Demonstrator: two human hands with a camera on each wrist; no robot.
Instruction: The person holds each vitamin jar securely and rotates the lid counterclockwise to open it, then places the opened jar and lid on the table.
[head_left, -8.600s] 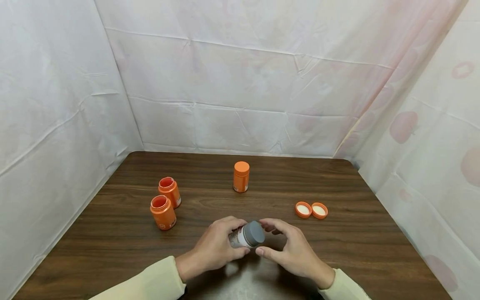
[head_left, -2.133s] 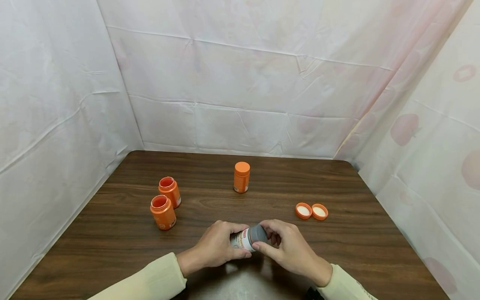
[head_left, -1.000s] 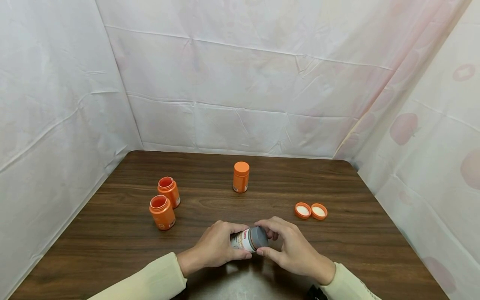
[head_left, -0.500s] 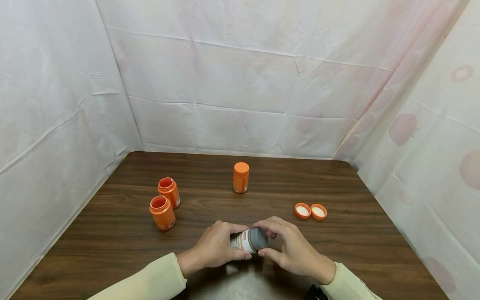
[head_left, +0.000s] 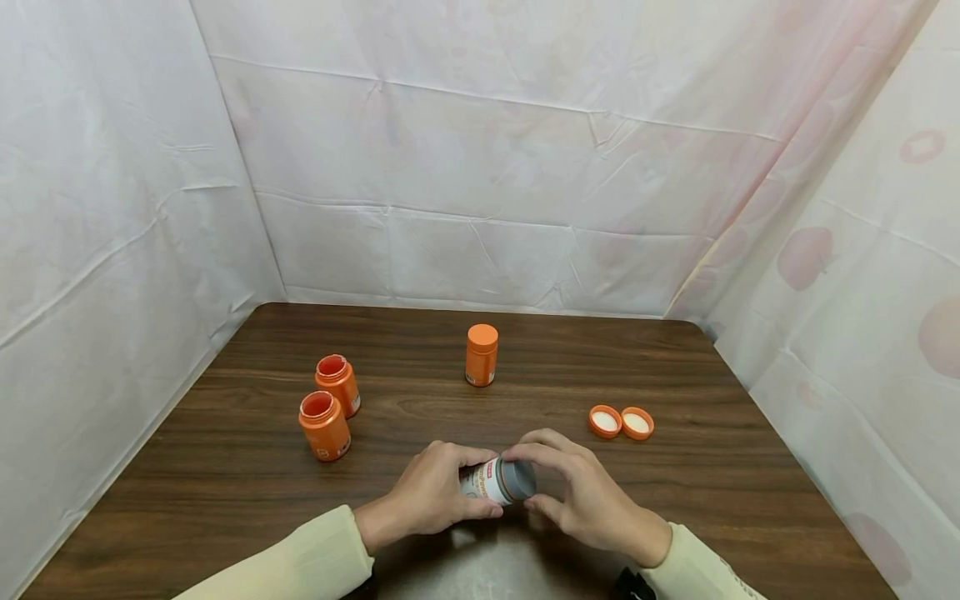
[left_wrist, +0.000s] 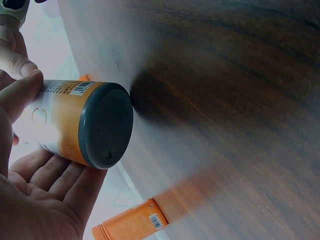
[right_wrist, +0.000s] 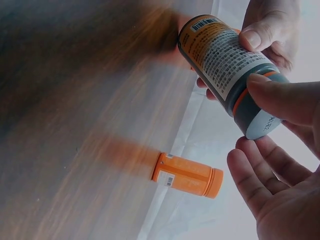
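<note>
My left hand (head_left: pixel 431 492) grips the body of a grey bottle (head_left: pixel 487 480) with a white and orange label, tilted on its side above the table. Its grey cap (head_left: pixel 519 478) points to the right. Thumb and fingers of my right hand (head_left: pixel 596 493) pinch that cap from either side. A thin orange band (right_wrist: pixel 241 102) shows between cap and body in the right wrist view. Seen from the left wrist, the dark bottle base (left_wrist: pixel 107 127) faces the camera, clear of the wood.
Two uncapped orange bottles (head_left: pixel 326 427) stand close together on the left. A capped orange bottle (head_left: pixel 482 356) stands upright at the back middle. Two orange caps (head_left: pixel 637 423) lie side by side on the right, white liners up. White sheets (head_left: pixel 480 167) wall in the brown table (head_left: pixel 420 408).
Earliest, the right hand was apart from the grey cap; it then came onto it. Since then its fingers have shifted round the cap, index finger further left. The left hand's grip stays.
</note>
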